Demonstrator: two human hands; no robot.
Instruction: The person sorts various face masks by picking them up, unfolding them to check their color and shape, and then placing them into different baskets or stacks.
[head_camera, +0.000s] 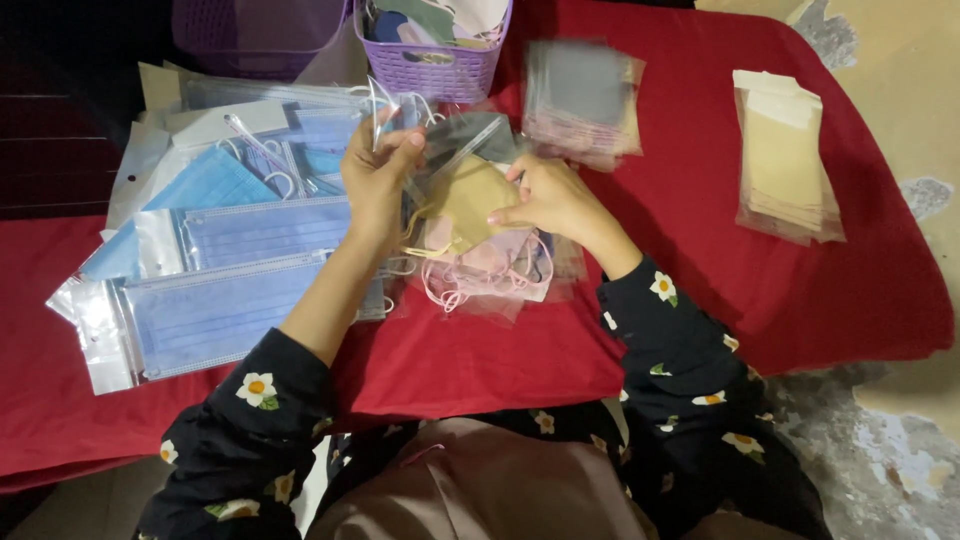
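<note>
Clear pouch (455, 150) pinched open by left hand (378, 172); right hand (545, 195) grips the tan mask (465, 200) at centre. Loose ear loops could snag on the pouch mouth.

Left hand (378, 165) pinched shut, right hand (545, 195) curled.

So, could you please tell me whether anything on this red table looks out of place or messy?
Mostly the left side: the packets of blue masks lie fanned and overlapping at different angles, not squared up like the beige packets on the right. Loose pink masks also trail tangled ear loops under the hands. Nothing looks damaged.
</note>
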